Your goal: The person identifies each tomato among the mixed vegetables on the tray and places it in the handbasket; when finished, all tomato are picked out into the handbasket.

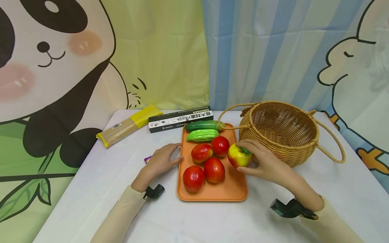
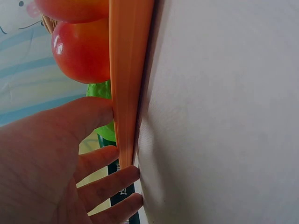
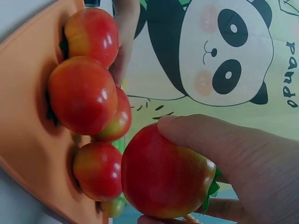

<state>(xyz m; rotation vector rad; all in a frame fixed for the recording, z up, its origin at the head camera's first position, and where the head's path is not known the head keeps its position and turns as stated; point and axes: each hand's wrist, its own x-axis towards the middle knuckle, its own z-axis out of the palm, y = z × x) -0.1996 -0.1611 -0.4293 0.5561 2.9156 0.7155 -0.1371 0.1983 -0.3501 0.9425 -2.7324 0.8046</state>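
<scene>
My right hand grips a red and yellow tomato with a green leafy top, at the right side of an orange tray. In the right wrist view, thumb and fingers span this tomato, apart from the tray's surface. Several red tomatoes rest on the tray. Behind them lie a light green bumpy gourd and a dark green cucumber. With fingers extended, my left hand touches the tray's left rim.
A wicker basket with two loop handles stands right of the tray, one handle reaching over its back corner. Behind lie a black and white pasta box and a yellow noodle packet. A small purple wrapper pokes out by the left hand.
</scene>
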